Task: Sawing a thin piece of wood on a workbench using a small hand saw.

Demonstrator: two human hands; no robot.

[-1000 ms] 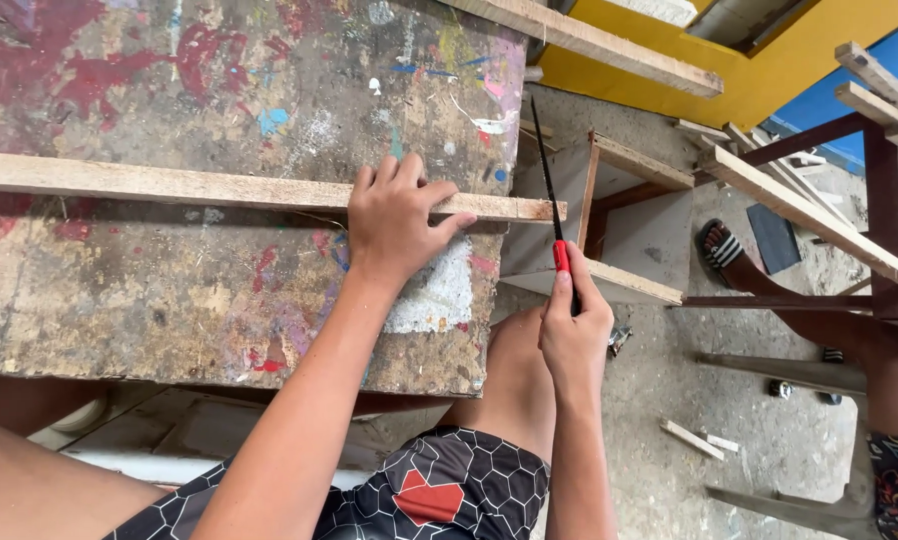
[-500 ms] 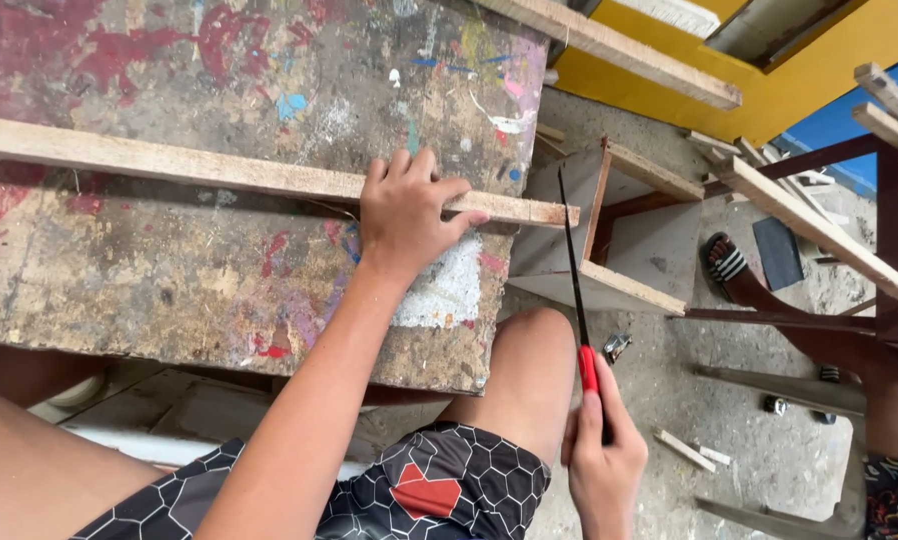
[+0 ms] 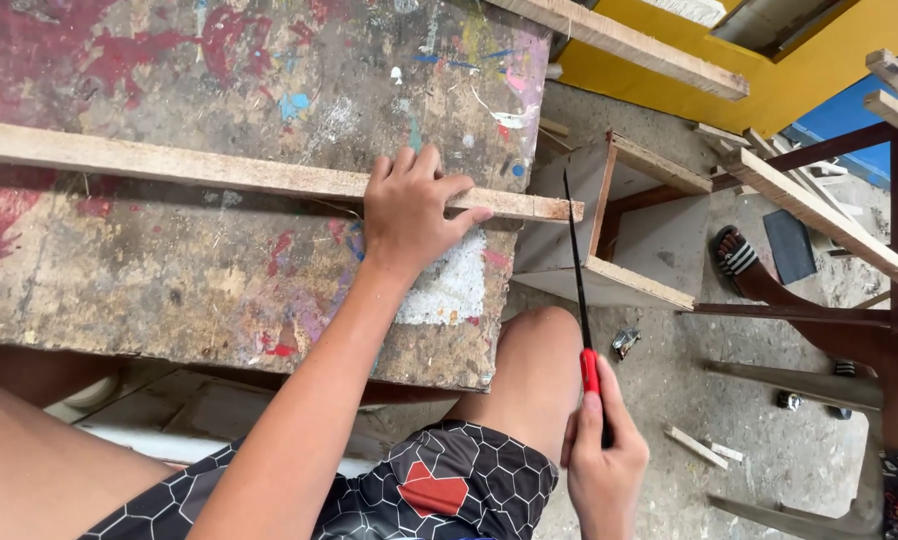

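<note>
Left hand (image 3: 409, 215) is pressing flat on the slat (image 3: 259, 178), fingers (image 3: 424, 170) spread apart and draped over it, thumb lying along its near edge; not gripping it, just pinning it down. Slat is lying across the paint-spattered worktop (image 3: 169, 300), running left to right, its right end sticking out just past the worktop's right edge. Right hand (image 3: 604, 465) is sitting low beside the knee (image 3: 534, 350), fingers clamped together around the saw (image 3: 581, 300) handle, which is red at the top. Thin dark blade is pointing up and away from the hand, its tip reaching up just beside the slat's overhanging end; cannot tell if blade is touching the wood. A small wooden box frame (image 3: 629, 225) is standing on the floor (image 3: 689, 400) right of the worktop, behind the blade. Wood offcuts (image 3: 699, 447) are lying on the floor near the right hand. Another person's sandalled foot (image 3: 739, 262) is resting on the floor further right, by dark wooden rails (image 3: 799, 315). Patterned shorts (image 3: 439, 490) are showing at the bottom.
</note>
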